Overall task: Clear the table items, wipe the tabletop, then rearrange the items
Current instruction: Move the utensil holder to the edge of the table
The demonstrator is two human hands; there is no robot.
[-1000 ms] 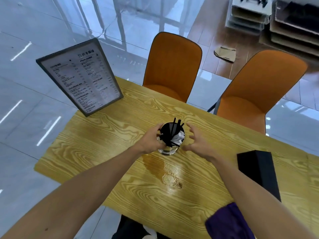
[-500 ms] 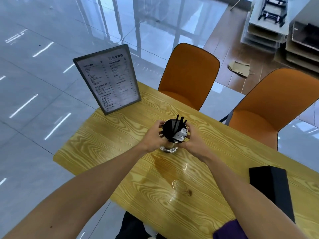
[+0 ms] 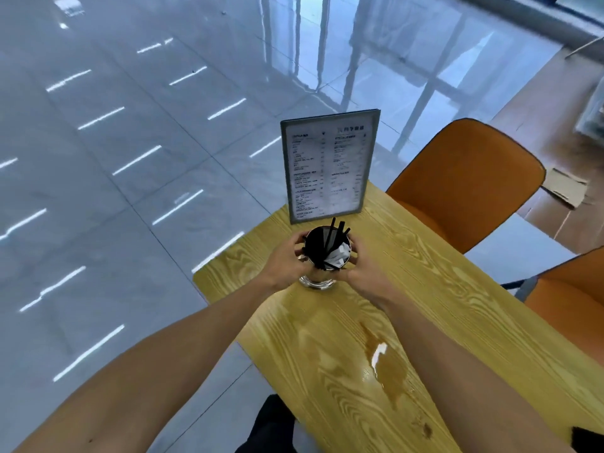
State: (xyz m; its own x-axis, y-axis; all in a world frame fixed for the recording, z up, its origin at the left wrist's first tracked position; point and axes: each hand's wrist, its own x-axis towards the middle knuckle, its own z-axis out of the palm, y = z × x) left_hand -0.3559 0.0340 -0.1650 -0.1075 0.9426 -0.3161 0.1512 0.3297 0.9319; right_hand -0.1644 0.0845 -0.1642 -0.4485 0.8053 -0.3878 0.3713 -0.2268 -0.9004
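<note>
1. The straw holder (image 3: 327, 253), a clear glass cup with a dark inside, stands on the table (image 3: 457, 308) just in front of the upright menu stand (image 3: 328, 166); black straws and a white packet lean out of its mouth toward the menu stand.
2. The left hand (image 3: 287, 259) wraps the holder's left side and the right hand (image 3: 362, 268) its right side; each grip is closed around the glass wall, fingers curled near the rim; two hands likely serve to keep a tall, top-heavy cup upright so the straws do not spill.
3. The holder's thick base (image 3: 316, 283) shows below the hands; I cannot tell whether it rests on the wood or is just lifted clear.
4. A brown spill (image 3: 387, 367) lies on the table nearer the person than the holder, well apart from it; the holder seems to be parked close by the menu stand, at the table's far corner, so the wet patch is open for wiping.
5. An orange chair (image 3: 464, 181) stands beyond the table, to the right of the menu stand; it plays no part here.
</note>
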